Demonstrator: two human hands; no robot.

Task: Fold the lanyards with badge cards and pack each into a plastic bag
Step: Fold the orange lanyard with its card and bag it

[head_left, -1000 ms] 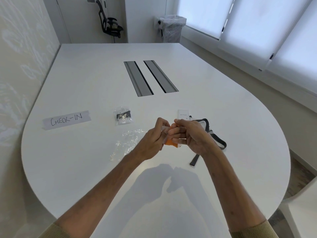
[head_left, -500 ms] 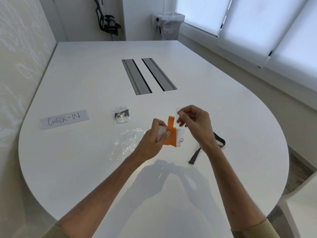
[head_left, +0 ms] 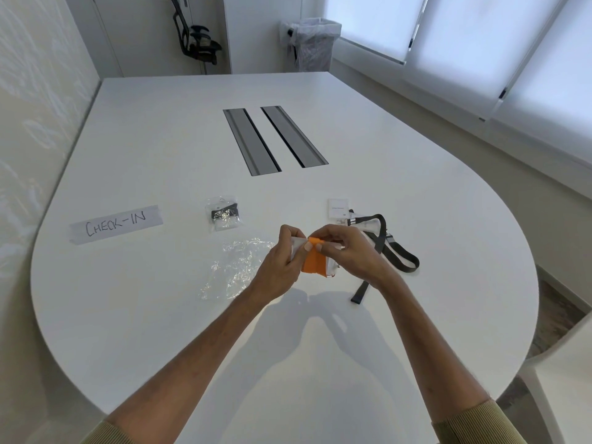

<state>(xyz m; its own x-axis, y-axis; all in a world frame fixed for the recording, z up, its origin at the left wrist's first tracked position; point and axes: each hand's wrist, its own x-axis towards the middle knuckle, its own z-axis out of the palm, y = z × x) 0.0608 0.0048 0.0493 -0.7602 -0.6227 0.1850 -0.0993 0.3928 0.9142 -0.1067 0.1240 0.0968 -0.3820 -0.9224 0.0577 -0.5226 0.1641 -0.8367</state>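
Both hands meet above the middle of the white table. My left hand pinches a white badge card with an orange lanyard wrapped around it. My right hand presses the orange strap's top end onto the card. An empty clear plastic bag lies crumpled just left of my hands. A packed bag with a black lanyard rests farther back. A loose black lanyard with its white badge card lies to the right.
A paper strip reading CHECK-IN lies at the left. Two grey cable slots run along the table's middle. A bin with a liner and an office chair stand beyond the far edge.
My right hand, lifted off the bundle half a second ago with an orange strap end standing up, has come back down and folds that end over the card.
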